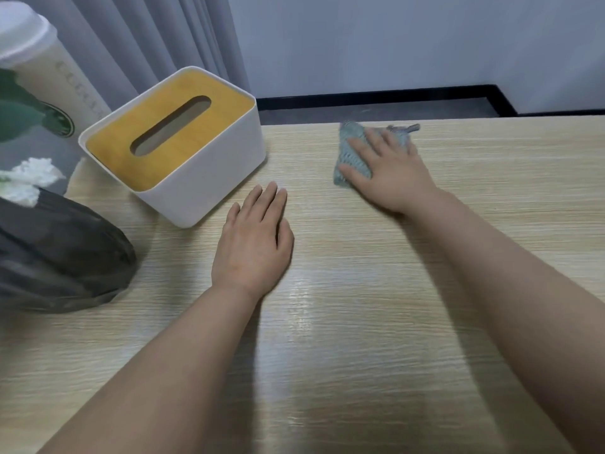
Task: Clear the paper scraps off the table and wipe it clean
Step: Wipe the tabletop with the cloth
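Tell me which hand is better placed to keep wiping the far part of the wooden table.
The right hand. It already presses flat on the blue-grey knitted cloth near the light wood-grain table's far edge. The left hand rests flat and empty beside the white tissue box with the yellow wooden lid.

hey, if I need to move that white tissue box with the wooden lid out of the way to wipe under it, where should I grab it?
Probably from above, across the short width of the tissue box, thumb on one white side wall, fingers on the opposite one. The walls look flat and smooth. The left hand lies flat on the table just beside the box's near corner, so it is the closer one; the right hand presses the cloth.
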Action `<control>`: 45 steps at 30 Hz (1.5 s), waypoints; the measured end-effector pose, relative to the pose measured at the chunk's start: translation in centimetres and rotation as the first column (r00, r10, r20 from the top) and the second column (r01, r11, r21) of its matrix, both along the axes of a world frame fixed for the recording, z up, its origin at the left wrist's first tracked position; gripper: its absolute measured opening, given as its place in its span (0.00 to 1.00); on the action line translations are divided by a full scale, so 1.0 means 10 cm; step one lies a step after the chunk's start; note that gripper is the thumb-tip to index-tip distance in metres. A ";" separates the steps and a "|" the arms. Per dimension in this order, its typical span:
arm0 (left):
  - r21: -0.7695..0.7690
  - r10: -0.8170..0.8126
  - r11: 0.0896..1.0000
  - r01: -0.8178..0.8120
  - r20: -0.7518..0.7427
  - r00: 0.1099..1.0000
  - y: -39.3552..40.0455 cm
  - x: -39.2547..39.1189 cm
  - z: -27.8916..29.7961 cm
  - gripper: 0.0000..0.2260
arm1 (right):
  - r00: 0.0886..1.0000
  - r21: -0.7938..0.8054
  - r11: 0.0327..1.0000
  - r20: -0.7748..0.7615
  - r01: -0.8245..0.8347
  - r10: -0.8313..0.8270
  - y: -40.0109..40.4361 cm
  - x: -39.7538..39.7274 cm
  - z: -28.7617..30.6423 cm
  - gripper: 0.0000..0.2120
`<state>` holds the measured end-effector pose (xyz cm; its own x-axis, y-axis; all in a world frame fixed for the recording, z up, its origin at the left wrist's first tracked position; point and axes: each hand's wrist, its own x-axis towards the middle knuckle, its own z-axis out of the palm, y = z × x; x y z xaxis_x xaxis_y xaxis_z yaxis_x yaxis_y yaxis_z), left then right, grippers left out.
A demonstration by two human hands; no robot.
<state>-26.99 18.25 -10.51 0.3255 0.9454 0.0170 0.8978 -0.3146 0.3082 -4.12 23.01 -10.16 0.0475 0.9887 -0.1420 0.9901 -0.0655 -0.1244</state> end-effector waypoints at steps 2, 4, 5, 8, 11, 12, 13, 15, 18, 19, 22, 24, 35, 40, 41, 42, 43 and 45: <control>-0.002 0.001 1.000 -0.001 -0.007 1.000 0.00 0.01 0.00 0.22 | 0.992 -0.015 0.992 0.012 0.125 -0.125 0.18 0.07 -0.02 0.32; 0.003 0.006 1.000 -0.006 -0.005 1.000 0.00 0.01 -0.01 0.22 | 0.978 -0.005 0.978 0.018 0.208 -0.208 0.27 -0.01 -0.04 0.31; 0.006 0.007 1.000 -0.007 -0.004 1.000 0.00 0.01 -0.01 0.22 | 0.975 0.000 0.975 0.022 0.220 -0.220 0.29 -0.09 -0.04 0.31; 0.012 0.004 1.000 -0.004 -0.006 1.000 0.00 0.01 -0.01 0.22 | 0.996 0.015 0.996 0.019 0.087 -0.087 0.30 -0.42 -0.03 0.31; 0.021 0.003 1.000 -0.003 -0.006 1.000 0.01 0.01 -0.02 0.22 | 0.996 0.014 0.996 -0.024 -0.089 0.089 0.32 -0.53 -0.01 0.30; 0.024 0.002 1.000 -0.002 -0.006 1.000 0.01 0.00 -0.02 0.22 | 0.994 0.005 0.995 -0.032 -0.103 0.103 0.33 -0.46 0.00 0.30; 0.026 0.000 1.000 0.000 -0.004 1.000 0.00 0.00 -0.02 0.22 | 0.996 -0.003 0.996 -0.031 -0.084 0.084 0.35 -0.35 0.01 0.30; 0.022 0.000 1.000 0.000 0.003 1.000 0.00 0.00 -0.02 0.22 | 0.998 -0.008 0.999 -0.013 0.053 -0.054 0.36 -0.04 0.00 0.31; 0.021 0.003 1.000 -0.003 0.010 1.000 0.01 0.00 -0.03 0.22 | 0.950 -0.008 0.951 -0.021 0.310 -0.310 0.26 0.29 -0.01 0.31; 0.025 0.004 1.000 -0.005 0.012 1.000 0.01 0.00 -0.03 0.22 | 0.934 -0.002 0.934 -0.018 0.357 -0.357 0.24 0.28 -0.02 0.31; 0.038 0.002 0.999 -0.002 0.014 1.000 0.01 0.00 -0.04 0.22 | 0.947 0.018 0.946 0.007 0.322 -0.322 0.21 -0.02 -0.03 0.30; 0.044 0.000 0.999 -0.001 0.015 1.000 0.02 0.01 -0.05 0.22 | 0.983 0.028 0.983 -0.002 0.182 -0.182 0.16 -0.32 -0.03 0.30; 0.038 0.010 0.999 -0.011 0.038 0.999 0.02 -0.01 -0.07 0.22 | 0.966 -0.002 0.966 0.011 0.257 -0.257 -0.51 0.34 -0.01 0.30; 0.035 0.022 0.999 -0.024 0.032 0.999 -0.01 0.00 -0.06 0.21 | 0.983 -0.015 0.983 -0.021 0.182 -0.183 -0.88 -0.22 0.02 0.30; 0.035 0.022 0.999 -0.023 0.021 1.000 -0.01 0.00 -0.06 0.21 | 0.989 -0.014 0.989 -0.034 0.146 -0.146 -1.01 -0.33 0.01 0.30; 0.030 0.020 0.999 -0.020 0.011 1.000 0.00 0.00 -0.05 0.21 | 0.992 -0.010 0.993 -0.050 0.119 -0.120 -1.15 -0.41 0.00 0.31; 0.020 0.016 1.000 -0.016 0.002 1.000 0.00 0.00 -0.04 0.21 | 0.992 -0.001 0.995 -0.066 0.103 -0.103 -1.28 -0.47 0.01 0.33; -0.033 0.010 0.999 -0.011 -0.025 1.000 -0.01 0.02 -0.01 0.22 | 0.992 -0.010 0.995 -0.079 0.095 -0.095 -1.54 -0.52 0.02 0.37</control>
